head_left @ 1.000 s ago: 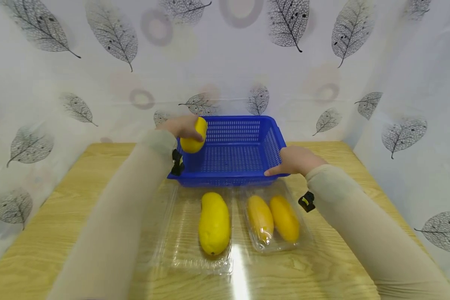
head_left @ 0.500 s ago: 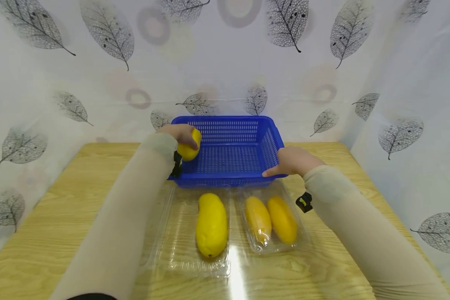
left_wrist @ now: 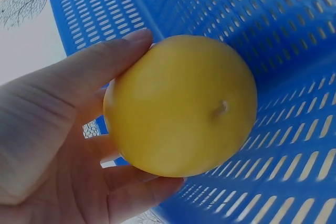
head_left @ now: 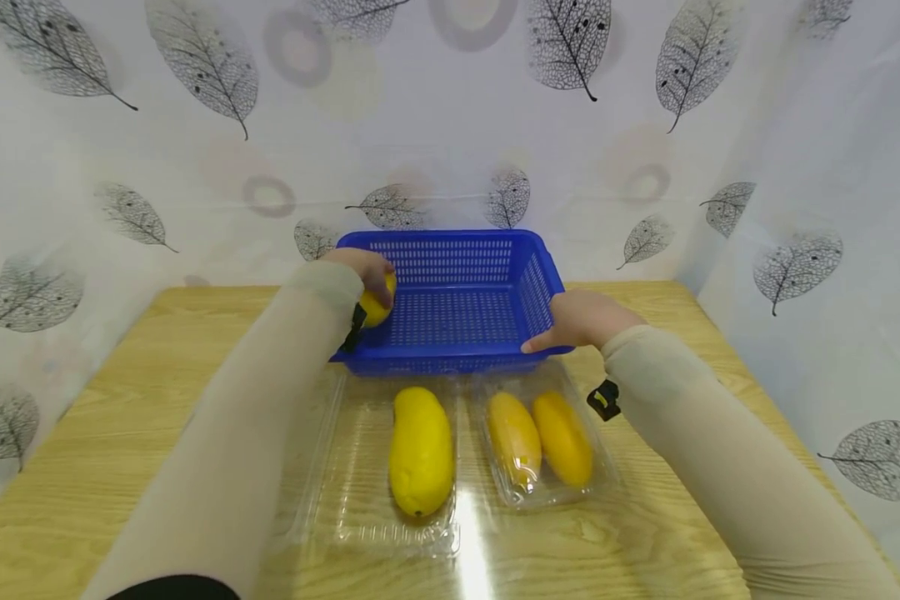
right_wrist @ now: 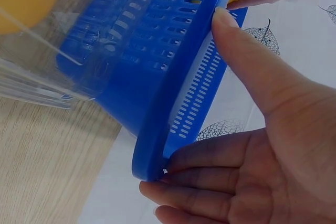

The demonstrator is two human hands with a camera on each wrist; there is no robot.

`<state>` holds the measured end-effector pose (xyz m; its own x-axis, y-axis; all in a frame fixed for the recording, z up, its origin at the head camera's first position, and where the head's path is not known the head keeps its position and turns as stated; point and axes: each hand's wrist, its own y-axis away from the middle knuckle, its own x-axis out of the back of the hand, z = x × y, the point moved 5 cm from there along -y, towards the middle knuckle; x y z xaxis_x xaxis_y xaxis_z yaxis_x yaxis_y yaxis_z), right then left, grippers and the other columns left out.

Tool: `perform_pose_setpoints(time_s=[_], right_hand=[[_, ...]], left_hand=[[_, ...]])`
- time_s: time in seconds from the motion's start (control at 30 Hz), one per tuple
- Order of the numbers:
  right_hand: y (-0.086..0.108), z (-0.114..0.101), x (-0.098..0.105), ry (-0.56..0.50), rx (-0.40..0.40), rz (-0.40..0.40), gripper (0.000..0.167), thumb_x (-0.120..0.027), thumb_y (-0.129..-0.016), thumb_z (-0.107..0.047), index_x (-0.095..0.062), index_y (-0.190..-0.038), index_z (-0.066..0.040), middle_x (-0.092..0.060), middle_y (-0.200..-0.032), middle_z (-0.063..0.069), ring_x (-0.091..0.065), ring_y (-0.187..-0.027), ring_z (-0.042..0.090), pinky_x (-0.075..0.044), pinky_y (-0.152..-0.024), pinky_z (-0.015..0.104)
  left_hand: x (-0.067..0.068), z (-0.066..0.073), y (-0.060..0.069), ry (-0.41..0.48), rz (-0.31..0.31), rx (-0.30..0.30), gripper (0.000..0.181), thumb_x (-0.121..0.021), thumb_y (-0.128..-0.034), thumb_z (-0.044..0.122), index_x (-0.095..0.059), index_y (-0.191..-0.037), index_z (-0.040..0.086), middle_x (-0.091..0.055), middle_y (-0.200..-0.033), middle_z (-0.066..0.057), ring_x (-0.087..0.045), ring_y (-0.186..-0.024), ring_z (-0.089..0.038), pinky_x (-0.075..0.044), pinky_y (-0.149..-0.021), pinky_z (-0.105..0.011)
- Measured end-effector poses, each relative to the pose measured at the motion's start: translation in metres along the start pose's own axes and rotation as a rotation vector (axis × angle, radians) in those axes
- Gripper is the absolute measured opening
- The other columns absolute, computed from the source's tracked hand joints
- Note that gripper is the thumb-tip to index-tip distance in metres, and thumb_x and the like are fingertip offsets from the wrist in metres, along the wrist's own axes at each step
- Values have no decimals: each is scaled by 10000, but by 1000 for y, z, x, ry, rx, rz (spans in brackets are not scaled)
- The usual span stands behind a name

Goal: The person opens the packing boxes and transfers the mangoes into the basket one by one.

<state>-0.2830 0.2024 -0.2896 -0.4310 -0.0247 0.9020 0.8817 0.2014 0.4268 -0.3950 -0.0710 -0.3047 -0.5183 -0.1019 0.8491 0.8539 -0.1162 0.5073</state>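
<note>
My left hand (head_left: pixel 363 271) holds a smooth yellow mango (left_wrist: pixel 181 108) inside the left end of a blue plastic basket (head_left: pixel 450 364). In the left wrist view the thumb lies over one side of the mango and the fingers curl round the other. The mango is close to the slotted basket wall; whether it touches is not plain. At the front right corner my right hand (head_left: pixel 588 318) grips the basket rim, thumb on top and fingers at the outer side (right_wrist: pixel 210 177). A long yellow mango (head_left: pixel 420 454) lies in a clear plastic tray (head_left: pixel 345 500) in front of the basket.
Right of that tray, a smaller clear plastic box (head_left: pixel 525 502) holds two orange-yellow mangoes (head_left: pixel 515 437). Both containers lie close to the basket's front on a wooden table (head_left: pixel 157 400). A leaf-patterned white sheet (head_left: pixel 435 108) hangs just behind the basket and along both sides.
My left hand has lowered the mango from above the basket's left end into it, toward the floor. My right hand keeps its place on the rim. The view has shifted slightly.
</note>
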Motion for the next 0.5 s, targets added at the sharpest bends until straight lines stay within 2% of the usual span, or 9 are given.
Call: perform_pose_setpoints(time_s=[0.1, 0.2, 0.3, 0.43, 0.5], right_hand=[[-1, 0, 0, 3, 3, -3, 515, -617, -809, -575, -450, -597, -136, -398, -604, -4, -460, -605, 170, -406, -622, 324], [-1, -1, 1, 14, 18, 3, 515, -617, -814, -566, -455, -592, -130, -422, -601, 3, -464, -602, 175, -414, -621, 330], [-1, -1, 2, 23, 31, 14, 512, -619, -814, -562, -473, -593, -123, -458, -602, 13, -475, -601, 181, -425, -620, 333], [-2, -1, 1, 16, 34, 11, 514, -621, -813, -561, -476, -587, -122, -446, -579, 5, -473, -584, 175, -420, -606, 322], [-2, -1, 1, 8, 33, 7, 515, -622, -811, -563, -465, -584, -128, -417, -568, -6, -460, -575, 167, -410, -601, 318]], left_hand=[[0, 2, -1, -49, 1, -12, 741, -706, -809, 360, -349, -1449, 252, -427, -1326, -134, -457, -1041, -283, -470, -770, -390], [0, 2, -2, -44, -10, -9, 748, -703, -813, 357, -335, -1455, 251, -439, -1291, -136, -465, -1033, -279, -483, -757, -379], [-1, 0, -3, -11, -21, 24, 758, -713, -804, 341, -327, -1455, 293, -417, -1312, -130, -449, -1055, -283, -487, -759, -386], [-4, 0, -4, -42, -43, 44, 790, -708, -805, 326, -284, -1471, 298, -333, -1425, -138, -391, -1179, -311, -464, -831, -426], [-5, 2, -3, -93, -54, 37, 809, -704, -809, 332, -258, -1482, 271, -283, -1471, -141, -343, -1256, -330, -441, -890, -452]])
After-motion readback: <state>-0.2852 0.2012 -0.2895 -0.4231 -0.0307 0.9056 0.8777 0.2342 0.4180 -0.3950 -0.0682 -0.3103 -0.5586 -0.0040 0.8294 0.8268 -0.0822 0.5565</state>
